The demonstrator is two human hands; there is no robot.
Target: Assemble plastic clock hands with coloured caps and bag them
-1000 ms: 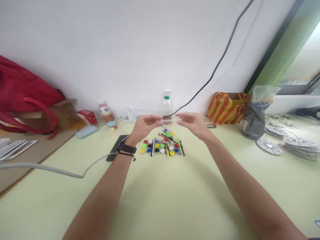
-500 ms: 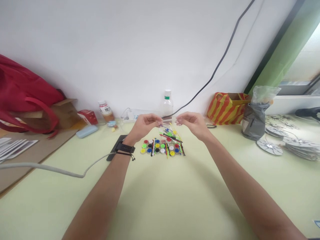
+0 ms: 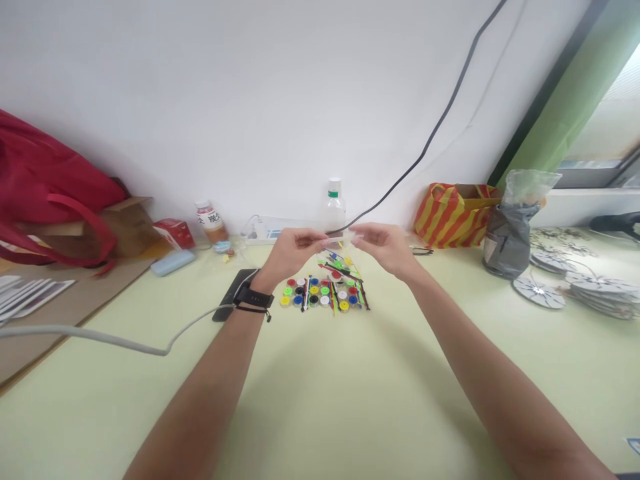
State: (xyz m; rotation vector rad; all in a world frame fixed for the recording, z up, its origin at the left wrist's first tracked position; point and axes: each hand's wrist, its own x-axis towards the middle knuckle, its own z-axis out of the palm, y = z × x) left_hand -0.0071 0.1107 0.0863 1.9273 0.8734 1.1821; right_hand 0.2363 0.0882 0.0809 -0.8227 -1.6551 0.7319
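Above the far half of the pale yellow-green tabletop (image 3: 320, 380), a short, whitish, see-through strip (image 3: 338, 239) is held up between two bare hands, set apart from each other. The left hand (image 3: 296, 251) pinches its left end between thumb and fingers; the right hand (image 3: 385, 248) has its fingertips by the other end, but I cannot tell whether they grip it. Nearer the table's front edge than the strip, small round plastic discs (image 3: 325, 301) in mixed colours lie in rows, with slim coloured plastic sticks (image 3: 307, 294) among them. Left of these lies a flat black rectangular object (image 3: 230, 295). Along the far edge stand a clear plastic bottle (image 3: 335, 208) with a white cap and, farther right, a red-and-yellow striped bag (image 3: 443, 219).
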